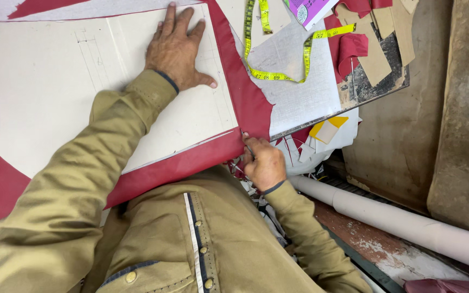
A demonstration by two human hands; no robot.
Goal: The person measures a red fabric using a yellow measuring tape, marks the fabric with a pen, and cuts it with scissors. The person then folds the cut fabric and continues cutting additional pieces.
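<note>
left hand (pixel 177 51) fingers spread flat on cream pattern (pixel 55 87), right hand (pixel 264 163) fingers gripping red cloth (pixel 191 163) corner

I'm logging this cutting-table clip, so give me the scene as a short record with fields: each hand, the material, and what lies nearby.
left hand: flat, fingers spread, pressing the pale paper pattern
right hand: closed around a thin tool at the corner of the red fabric; tool mostly hidden
pattern: lies on the red fabric
nearby: yellow tape measure, loose on the table
below table: pale roll on the floor
</note>
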